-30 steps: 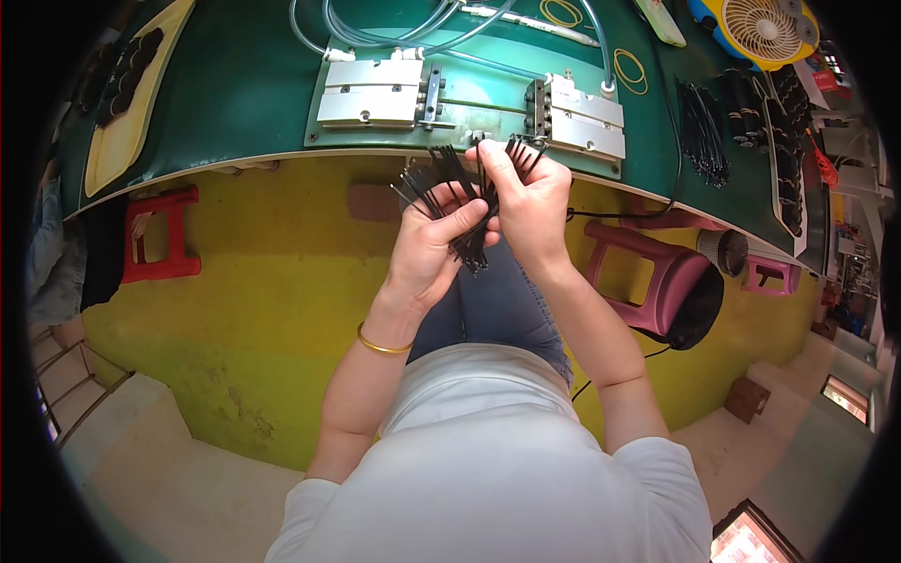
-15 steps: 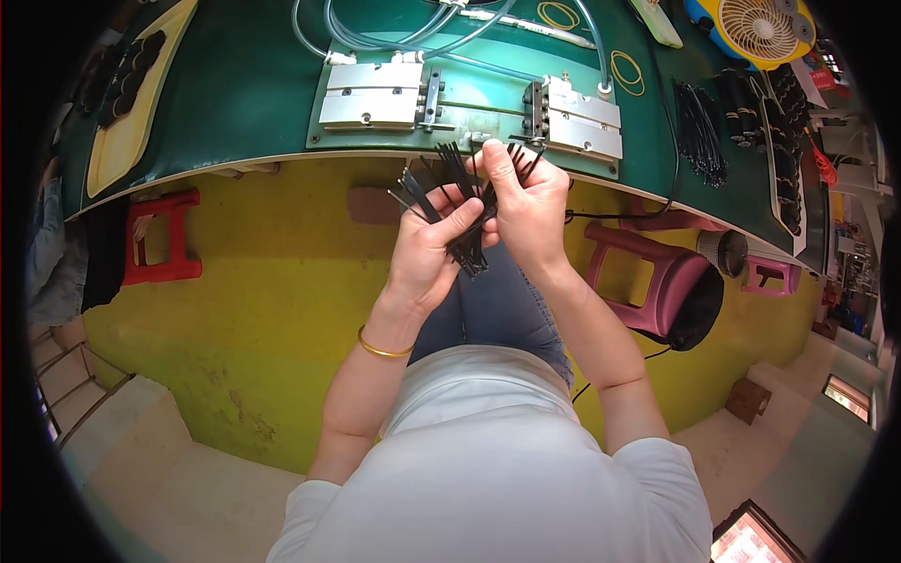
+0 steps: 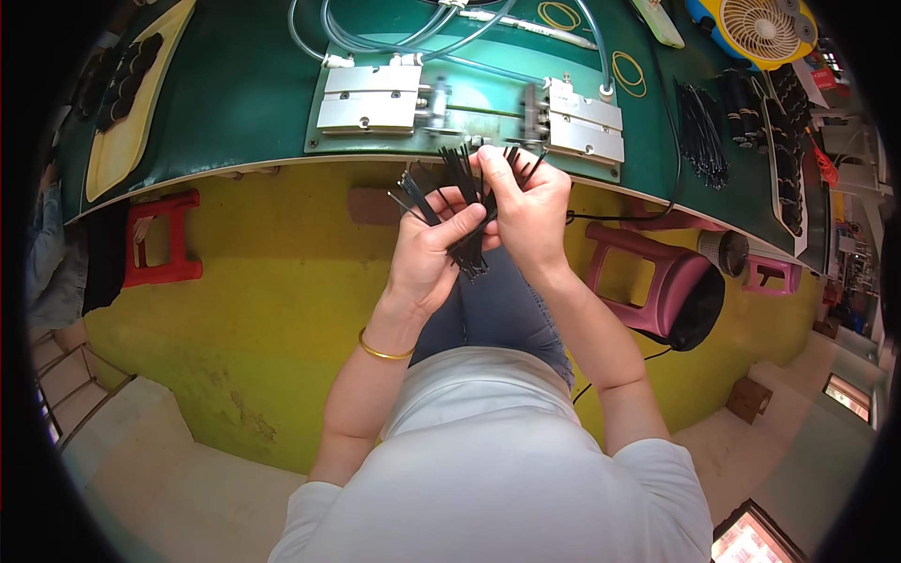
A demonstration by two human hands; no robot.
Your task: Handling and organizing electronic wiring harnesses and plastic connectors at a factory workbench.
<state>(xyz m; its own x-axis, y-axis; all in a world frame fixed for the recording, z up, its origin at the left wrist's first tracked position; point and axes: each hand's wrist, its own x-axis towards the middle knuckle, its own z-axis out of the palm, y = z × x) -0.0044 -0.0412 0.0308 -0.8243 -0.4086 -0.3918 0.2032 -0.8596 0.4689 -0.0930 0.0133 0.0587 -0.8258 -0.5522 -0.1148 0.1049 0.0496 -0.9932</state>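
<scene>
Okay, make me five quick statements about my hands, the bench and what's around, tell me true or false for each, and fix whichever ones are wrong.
1. The left hand and the right hand both hold thin black strips. True.
2. The bracelet is on the right wrist. False: the gold-coloured bracelet is on the left wrist.
3. The yellow-and-blue fan is to the right of both silver metal blocks. True.
4. The stool at the far left is blue. False: that stool is red.
5. A pale yellow tray with dark bundles lies on the left part of the green bench. True.
</scene>
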